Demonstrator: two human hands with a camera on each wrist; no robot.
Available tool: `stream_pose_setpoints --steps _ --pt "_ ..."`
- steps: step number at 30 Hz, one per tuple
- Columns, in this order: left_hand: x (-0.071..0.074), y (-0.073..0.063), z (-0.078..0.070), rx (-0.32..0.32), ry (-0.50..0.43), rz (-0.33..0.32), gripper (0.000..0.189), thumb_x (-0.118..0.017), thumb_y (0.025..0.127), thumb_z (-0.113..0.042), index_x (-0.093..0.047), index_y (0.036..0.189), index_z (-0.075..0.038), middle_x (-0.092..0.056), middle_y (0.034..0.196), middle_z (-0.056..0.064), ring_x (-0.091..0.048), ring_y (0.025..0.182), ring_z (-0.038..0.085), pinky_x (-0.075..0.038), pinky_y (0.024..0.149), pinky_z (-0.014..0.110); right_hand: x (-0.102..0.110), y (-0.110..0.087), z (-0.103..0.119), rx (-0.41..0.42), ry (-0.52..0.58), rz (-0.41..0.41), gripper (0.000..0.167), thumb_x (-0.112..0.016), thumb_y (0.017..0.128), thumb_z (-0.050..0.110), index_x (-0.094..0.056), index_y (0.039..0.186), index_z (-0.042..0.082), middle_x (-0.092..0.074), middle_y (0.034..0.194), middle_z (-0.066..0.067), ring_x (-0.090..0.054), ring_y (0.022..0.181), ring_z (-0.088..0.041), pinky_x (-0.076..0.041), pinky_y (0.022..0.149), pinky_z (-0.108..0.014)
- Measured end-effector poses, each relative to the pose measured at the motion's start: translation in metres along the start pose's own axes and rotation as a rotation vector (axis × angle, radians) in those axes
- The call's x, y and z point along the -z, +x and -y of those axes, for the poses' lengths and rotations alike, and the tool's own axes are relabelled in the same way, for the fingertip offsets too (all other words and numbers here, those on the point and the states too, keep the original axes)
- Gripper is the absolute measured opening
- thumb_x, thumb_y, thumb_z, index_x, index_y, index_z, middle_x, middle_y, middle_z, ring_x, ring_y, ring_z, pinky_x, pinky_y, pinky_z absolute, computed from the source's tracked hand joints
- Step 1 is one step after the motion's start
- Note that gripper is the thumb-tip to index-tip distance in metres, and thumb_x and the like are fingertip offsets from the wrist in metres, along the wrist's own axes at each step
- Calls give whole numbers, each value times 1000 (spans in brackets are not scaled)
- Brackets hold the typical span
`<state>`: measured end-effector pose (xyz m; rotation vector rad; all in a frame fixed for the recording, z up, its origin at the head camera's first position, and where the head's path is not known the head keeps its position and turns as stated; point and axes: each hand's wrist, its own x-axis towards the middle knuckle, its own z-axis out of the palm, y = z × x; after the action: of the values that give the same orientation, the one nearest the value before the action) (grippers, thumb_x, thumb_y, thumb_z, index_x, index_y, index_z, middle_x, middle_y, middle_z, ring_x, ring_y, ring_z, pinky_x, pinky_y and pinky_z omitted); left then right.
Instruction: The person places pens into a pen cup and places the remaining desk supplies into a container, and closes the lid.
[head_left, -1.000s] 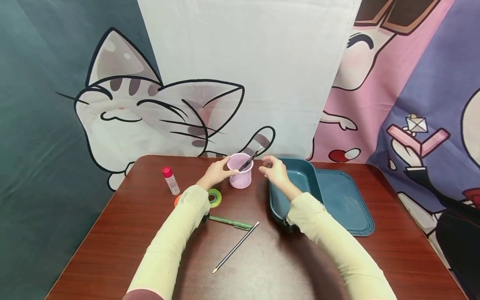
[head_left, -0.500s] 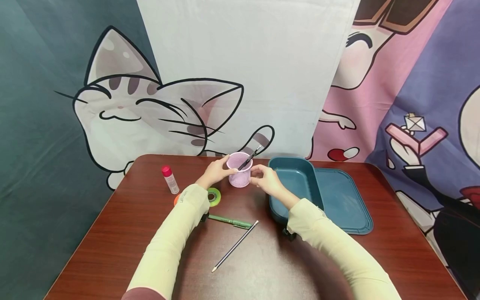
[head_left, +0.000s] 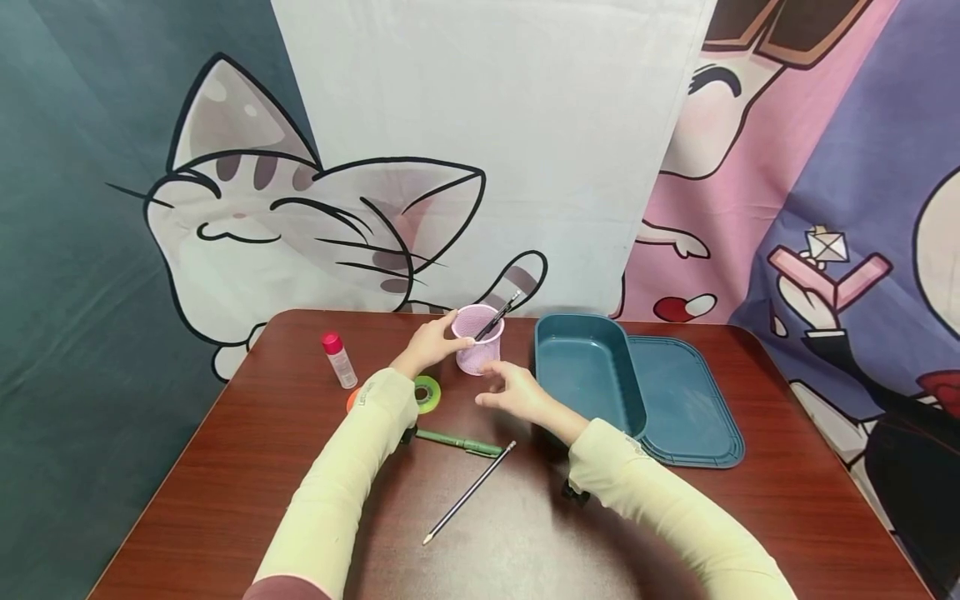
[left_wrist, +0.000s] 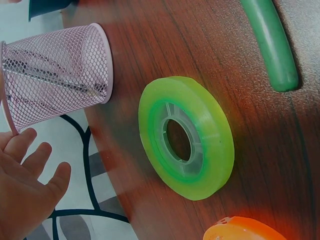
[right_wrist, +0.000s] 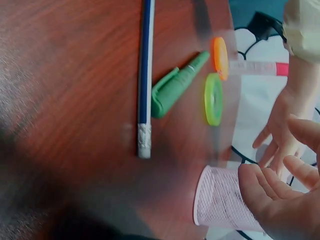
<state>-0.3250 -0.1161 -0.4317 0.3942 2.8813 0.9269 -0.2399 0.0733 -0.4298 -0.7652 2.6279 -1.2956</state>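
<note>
My left hand (head_left: pixel 429 346) holds the rim of a pink mesh pen cup (head_left: pixel 469 362), thumb at the near side. Dark pencils (head_left: pixel 501 315) lean inside the cup. Just right of and in front of it hangs my right hand (head_left: pixel 527 396), fingers spread loosely, nothing held; in the right wrist view the cup (right_wrist: pixel 217 197) lies partly behind that hand. On the table nearer to me are a green pen (head_left: pixel 459 442) and a blue-and-white striped pencil (head_left: pixel 467 497) lying diagonally. A green roll of tape (left_wrist: pixel 217 145) stands below the left wrist.
An orange tape roll (right_wrist: pixel 219 57) sits beside the green one, mostly hidden by the left sleeve in the head view. A red-capped tube (head_left: pixel 340 361) is at left. On the right are a blue box (head_left: pixel 588 375) and its flat lid (head_left: pixel 693 404).
My right hand came left from above the box to the cup's side, then dropped lower and nearer to me. The left hand stayed on the cup.
</note>
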Motion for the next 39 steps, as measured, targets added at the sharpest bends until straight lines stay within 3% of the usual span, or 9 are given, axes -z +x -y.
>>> stream_pose_setpoints --steps 6,15,25,39 --pt "-1 0 1 -9 3 -6 75 -59 80 -44 -30 138 -7 -41 135 16 -41 121 33 -34 99 45 -11 -6 -2 60 -63 91 44 -70 72 13 -54 112 1 -59 106 -20 -61 83 -30 -50 69 -26" --pt "-1 0 1 -8 -20 5 75 -59 80 -43 -29 138 -7 -40 136 15 -41 122 32 -34 99 45 -23 -15 -6 57 -116 178 49 -71 71 13 -53 114 0 -60 102 -20 -60 79 -24 -45 67 -23" --pt "-1 1 2 -20 -6 -6 74 -59 80 -42 -29 138 -6 -41 135 16 -41 122 32 -34 99 45 -35 -24 -16 89 -248 196 41 -72 67 13 -59 104 4 -59 80 -5 -54 70 -12 -41 63 -20" --pt "0 1 1 -13 -16 -2 75 -60 80 -42 -29 138 -7 -39 137 14 -40 123 32 -32 101 44 -43 -32 -23 120 -354 199 20 -69 67 7 -62 85 7 -57 70 -2 -51 66 -12 -39 59 -22"
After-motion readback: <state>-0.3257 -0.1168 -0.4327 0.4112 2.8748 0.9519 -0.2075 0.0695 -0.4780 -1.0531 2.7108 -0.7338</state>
